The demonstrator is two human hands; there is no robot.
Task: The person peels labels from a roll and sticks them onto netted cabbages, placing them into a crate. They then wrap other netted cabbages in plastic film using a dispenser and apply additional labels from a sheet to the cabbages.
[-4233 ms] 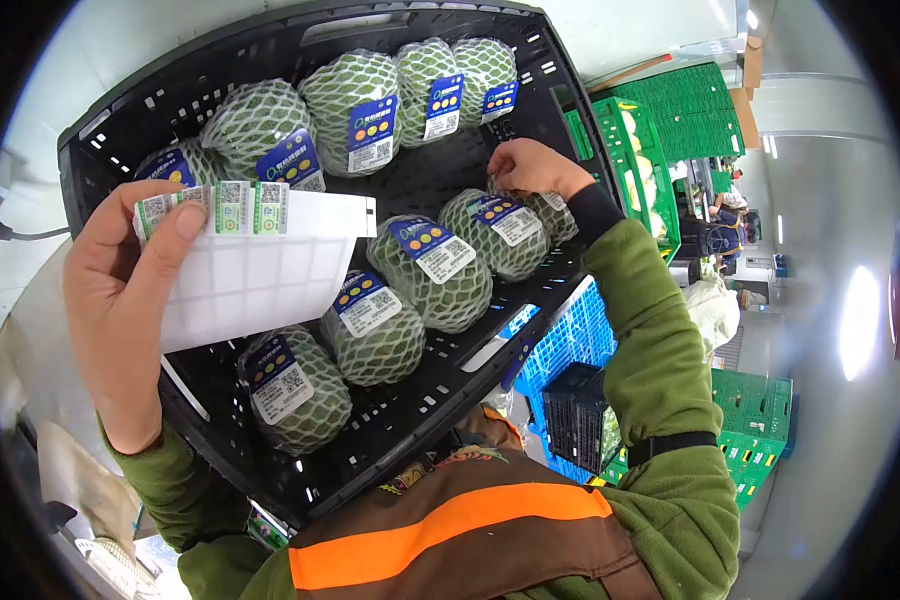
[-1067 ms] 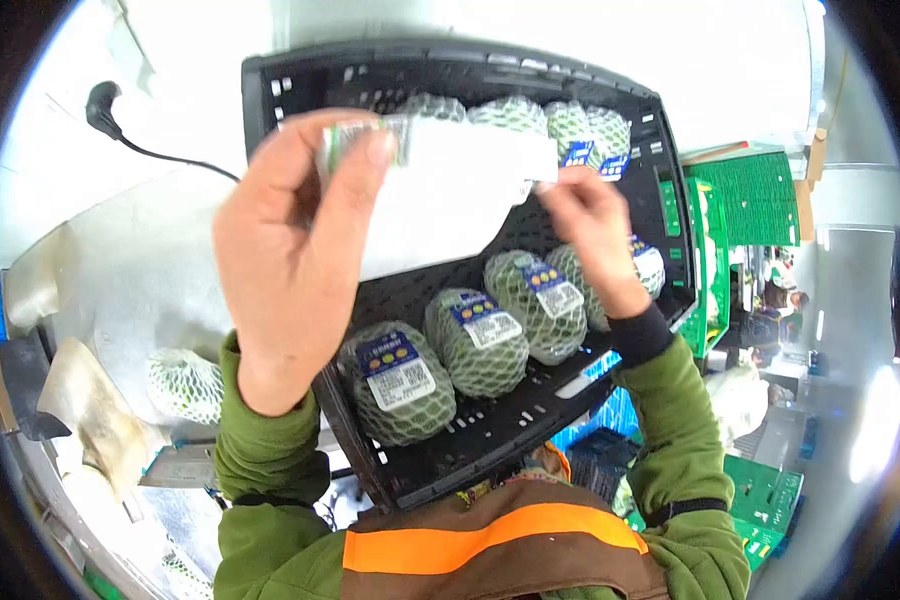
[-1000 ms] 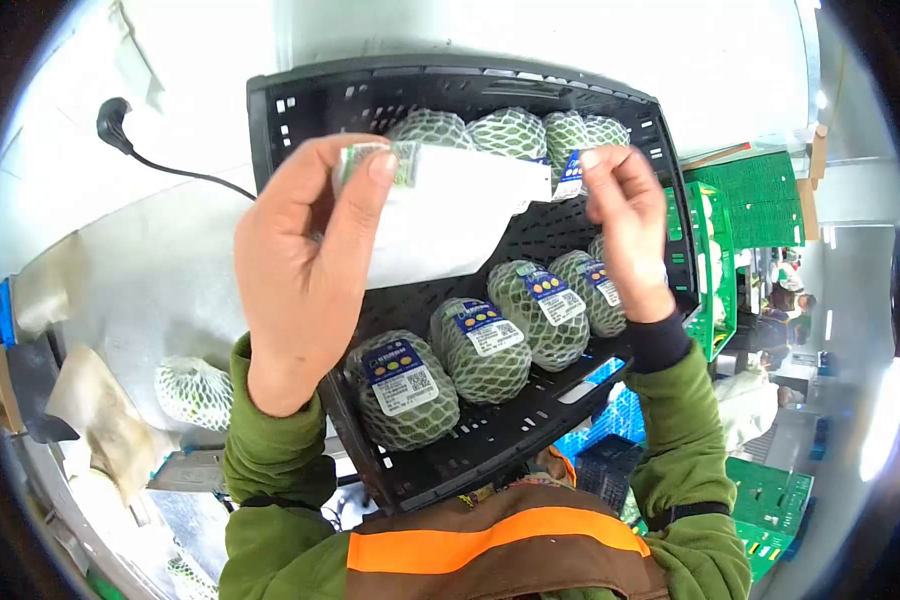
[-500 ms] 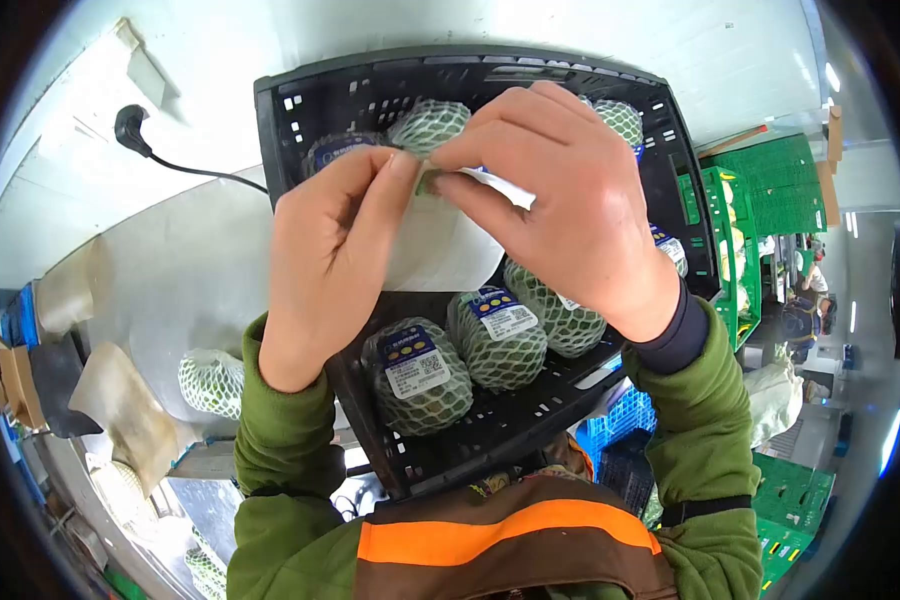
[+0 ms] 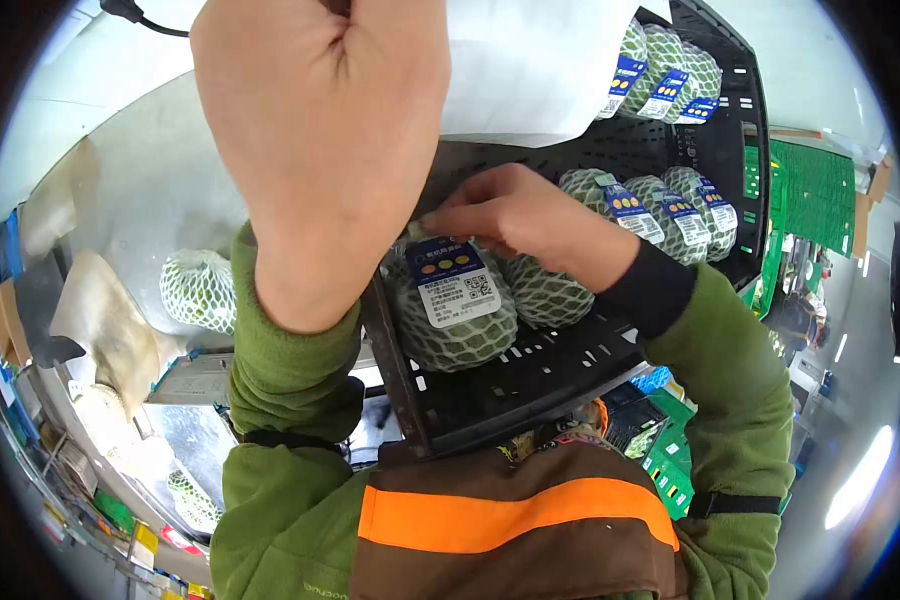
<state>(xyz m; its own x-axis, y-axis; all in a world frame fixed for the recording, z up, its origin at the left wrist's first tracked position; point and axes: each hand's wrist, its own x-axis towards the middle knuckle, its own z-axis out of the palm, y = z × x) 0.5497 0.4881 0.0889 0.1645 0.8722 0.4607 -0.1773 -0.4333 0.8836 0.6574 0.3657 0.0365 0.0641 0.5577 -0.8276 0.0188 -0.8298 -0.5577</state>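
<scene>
My left hand (image 5: 325, 130) looms large near the camera at upper left, and its fingers are out of sight. A white sheet (image 5: 530, 75) spreads beside it over the back of the black crate (image 5: 530, 400). The thumb and fingers of my right hand (image 5: 530, 215) pinch the gathered net top of a green round item (image 5: 460, 335) in the crate's front left corner. That item wears white foam netting and a blue-and-white label (image 5: 457, 283). Another netted item (image 5: 545, 295) lies beside it, partly under my right hand.
More netted, labelled items (image 5: 685, 220) stand along the crate's right part and at its back. One netted item (image 5: 198, 290) lies on the metal surface at left. Green crates (image 5: 815, 200) are stacked at right, and a black plug (image 5: 122, 9) shows at upper left.
The view has shifted closer to the crate's front. My hands have moved apart: the left is up near the camera, the right down at the front left item. The white sheet looks larger and higher.
</scene>
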